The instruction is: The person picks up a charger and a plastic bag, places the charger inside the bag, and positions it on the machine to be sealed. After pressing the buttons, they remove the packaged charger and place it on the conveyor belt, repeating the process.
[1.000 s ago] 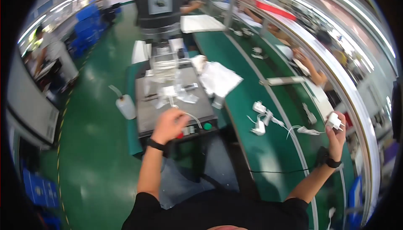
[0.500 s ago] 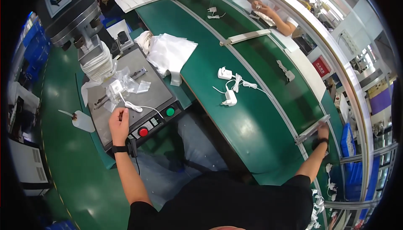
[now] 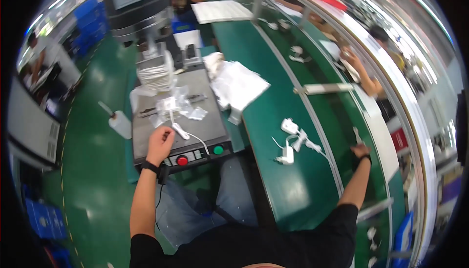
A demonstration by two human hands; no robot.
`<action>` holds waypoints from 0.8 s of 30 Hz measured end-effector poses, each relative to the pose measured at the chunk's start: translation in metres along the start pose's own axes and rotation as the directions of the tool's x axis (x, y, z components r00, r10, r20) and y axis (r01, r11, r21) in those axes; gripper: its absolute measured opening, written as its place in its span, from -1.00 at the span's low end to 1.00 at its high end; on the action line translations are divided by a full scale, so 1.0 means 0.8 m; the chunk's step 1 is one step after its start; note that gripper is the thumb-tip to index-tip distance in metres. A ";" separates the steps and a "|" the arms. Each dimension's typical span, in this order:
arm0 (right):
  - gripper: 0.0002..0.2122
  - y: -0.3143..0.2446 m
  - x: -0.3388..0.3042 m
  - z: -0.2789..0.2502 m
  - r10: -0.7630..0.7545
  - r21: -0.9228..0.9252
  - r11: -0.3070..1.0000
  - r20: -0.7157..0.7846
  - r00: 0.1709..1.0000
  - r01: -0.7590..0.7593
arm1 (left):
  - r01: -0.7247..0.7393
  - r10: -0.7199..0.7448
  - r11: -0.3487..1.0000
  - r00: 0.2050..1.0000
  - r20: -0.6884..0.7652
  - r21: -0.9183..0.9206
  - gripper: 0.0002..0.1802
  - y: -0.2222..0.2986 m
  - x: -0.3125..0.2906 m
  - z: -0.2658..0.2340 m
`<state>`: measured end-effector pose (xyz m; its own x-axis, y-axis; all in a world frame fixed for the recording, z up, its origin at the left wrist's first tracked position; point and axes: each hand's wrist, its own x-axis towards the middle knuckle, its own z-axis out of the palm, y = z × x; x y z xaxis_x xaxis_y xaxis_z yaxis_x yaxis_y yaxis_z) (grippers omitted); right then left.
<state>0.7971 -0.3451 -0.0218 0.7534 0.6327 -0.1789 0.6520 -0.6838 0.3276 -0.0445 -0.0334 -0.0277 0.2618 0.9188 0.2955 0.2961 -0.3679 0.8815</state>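
Note:
My left hand (image 3: pixel 160 143) rests at the front edge of a grey machine bed (image 3: pixel 205 89), fingers curled in, with nothing showing in them. Beyond it lies a white power adapter (image 3: pixel 169 104) among clear plastic bags (image 3: pixel 183 102), its coiled white cable (image 3: pixel 181 131) trailing towards the buttons. Far to the right, my right hand (image 3: pixel 360 150) is over the dark green belt at another adapter's white cable (image 3: pixel 357 134). Blur and the hand itself hide whether its fingers grip anything. Two white adapters with tied cables (image 3: pixel 288 155) lie on the green table between my arms.
A press head (image 3: pixel 139 13) hangs over the bed's far end. A red button (image 3: pixel 182 160) and a green button (image 3: pixel 218 149) sit on its front. Metal rails (image 3: pixel 312 114) border the belt, with a white crossbar (image 3: pixel 327 88). White bags (image 3: pixel 242 87) lie beside the machine. Other people work beyond.
My right hand has moved forward along the belt, from the metal crossbar to the white cable. The view has turned, shifting the scene. My left hand stays at the machine's edge.

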 end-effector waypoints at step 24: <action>-0.76 -0.528 -0.371 -0.278 -0.783 0.945 -0.117 -0.277 0.557 0.306 | 0.450 -0.338 0.340 0.878 0.339 -0.826 -0.82 0.122 -0.068 0.043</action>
<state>0.2795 -0.1633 0.0989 -0.1145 0.9885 -0.0989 0.2345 -0.0698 -0.9696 0.0020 -0.1243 0.0294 0.4410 0.8826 -0.1632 -0.5400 0.4061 0.7372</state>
